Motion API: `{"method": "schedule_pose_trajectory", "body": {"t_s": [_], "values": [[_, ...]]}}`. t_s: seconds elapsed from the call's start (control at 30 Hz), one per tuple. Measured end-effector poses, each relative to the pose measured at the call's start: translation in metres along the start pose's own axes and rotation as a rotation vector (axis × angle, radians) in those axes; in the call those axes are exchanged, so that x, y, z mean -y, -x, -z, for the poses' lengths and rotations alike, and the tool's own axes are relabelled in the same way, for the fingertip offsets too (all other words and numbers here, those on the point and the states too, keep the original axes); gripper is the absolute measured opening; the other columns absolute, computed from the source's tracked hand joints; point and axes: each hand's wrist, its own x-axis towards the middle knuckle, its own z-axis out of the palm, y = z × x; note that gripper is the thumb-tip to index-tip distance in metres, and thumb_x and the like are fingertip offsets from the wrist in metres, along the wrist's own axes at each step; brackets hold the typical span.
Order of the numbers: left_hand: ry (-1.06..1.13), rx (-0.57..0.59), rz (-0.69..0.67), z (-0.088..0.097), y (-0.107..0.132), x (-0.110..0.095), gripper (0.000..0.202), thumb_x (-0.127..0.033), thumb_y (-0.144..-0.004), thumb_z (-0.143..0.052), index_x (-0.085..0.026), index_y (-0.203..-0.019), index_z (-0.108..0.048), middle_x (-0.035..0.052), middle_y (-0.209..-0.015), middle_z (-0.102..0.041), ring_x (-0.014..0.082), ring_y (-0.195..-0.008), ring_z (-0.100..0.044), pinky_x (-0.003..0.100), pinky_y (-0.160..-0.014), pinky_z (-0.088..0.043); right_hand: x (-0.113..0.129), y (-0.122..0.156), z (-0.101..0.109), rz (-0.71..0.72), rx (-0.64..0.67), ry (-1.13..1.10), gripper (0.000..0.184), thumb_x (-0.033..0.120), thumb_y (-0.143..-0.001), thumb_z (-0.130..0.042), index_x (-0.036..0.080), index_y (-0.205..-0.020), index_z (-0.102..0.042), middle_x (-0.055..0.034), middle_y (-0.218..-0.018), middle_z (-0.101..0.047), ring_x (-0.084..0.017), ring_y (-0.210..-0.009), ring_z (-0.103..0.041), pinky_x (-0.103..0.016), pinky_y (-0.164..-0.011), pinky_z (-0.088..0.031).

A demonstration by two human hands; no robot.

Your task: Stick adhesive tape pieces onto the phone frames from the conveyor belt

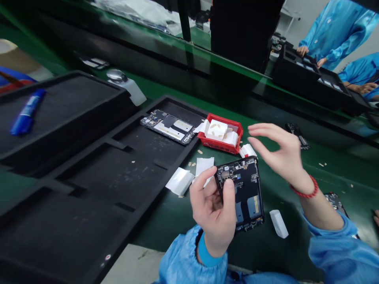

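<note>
My left hand (214, 209) grips an opened phone (244, 193) by its left edge, thumb across the inner side. The phone's circuit board shows at the top and a dark frame below. To the right, my right hand (280, 148) is raised with thumb and fingertips apart, and nothing shows between them. Its fingertips are just right of a red bin (220, 149) that holds white paper pieces with small tan bits on them. Loose white paper slips (180, 181) lie on the green bench left of the phone. Another paper piece (278, 223) lies to its right.
A black tray (148, 201) fills the left, with another opened phone (168, 126) at its far end. A blue marker (28, 112) rests on a stacked black tray. More phone parts (297, 136) lie right. Co-workers in blue sleeves (334, 33) handle trays beyond a dark rail.
</note>
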Motion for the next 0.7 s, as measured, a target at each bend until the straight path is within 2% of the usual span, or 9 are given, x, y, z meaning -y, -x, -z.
{"method": "schedule_pose_trajectory", "body": {"t_s": [0.07,0.2,0.3,0.5,0.7], "values": [[-0.011,0.012,-0.08,0.0,0.0,0.0,0.029,-0.015,-0.092,-0.069,-0.019,-0.119,-0.06,0.0011,-0.087,-0.076,0.0156,-0.071,-0.078,0.015,-0.052,-0.057,0.026,0.014,0.011,-0.069,-0.099,-0.124,0.01,0.013,-0.088,-0.073,0.023,-0.087,-0.074,-0.0059,-0.104,-0.074,-0.021,-0.101,-0.071,-0.038,-0.094,-0.057],[-0.072,-0.003,-0.263,0.0,-0.002,0.001,0.037,-0.007,-0.089,-0.068,-0.019,-0.123,-0.06,0.0004,-0.095,-0.074,0.012,-0.07,-0.076,0.016,-0.06,-0.061,0.058,0.032,0.01,-0.191,-0.01,-0.27,0.011,0.013,-0.08,-0.081,0.022,-0.082,-0.076,-0.008,-0.119,-0.067,-0.021,-0.113,-0.066,-0.037,-0.102,-0.055],[-0.123,-0.004,-0.315,0.0,-0.002,0.0,0.039,-0.007,-0.089,-0.068,-0.019,-0.124,-0.061,0.0025,-0.102,-0.072,0.0132,-0.076,-0.077,0.019,-0.065,-0.063,0.062,0.033,0.003,-0.229,0.019,-0.308,0.009,0.014,-0.079,-0.083,0.021,-0.079,-0.076,-0.0094,-0.124,-0.065,-0.022,-0.117,-0.065,-0.035,-0.103,-0.055],[-0.099,-0.019,-0.296,0.0,-0.001,0.001,0.05,0.001,-0.083,-0.068,-0.021,-0.127,-0.062,0.001,-0.107,-0.071,0.0121,-0.081,-0.077,0.018,-0.069,-0.063,0.06,0.033,-0.001,-0.259,0.036,-0.323,0.013,0.009,-0.081,-0.078,0.02,-0.076,-0.075,-0.0084,-0.124,-0.066,-0.02,-0.113,-0.066,-0.037,-0.101,-0.056],[-0.061,-0.056,-0.241,-0.001,0.0,-0.003,0.046,-0.001,-0.084,-0.069,-0.022,-0.125,-0.065,0.0012,-0.111,-0.071,0.0129,-0.083,-0.076,0.021,-0.071,-0.063,0.061,0.04,-0.008,-0.249,-0.05,-0.348,0.014,0.008,-0.082,-0.077,0.02,-0.078,-0.074,-0.0082,-0.122,-0.066,-0.021,-0.113,-0.065,-0.04,-0.102,-0.055]]}}
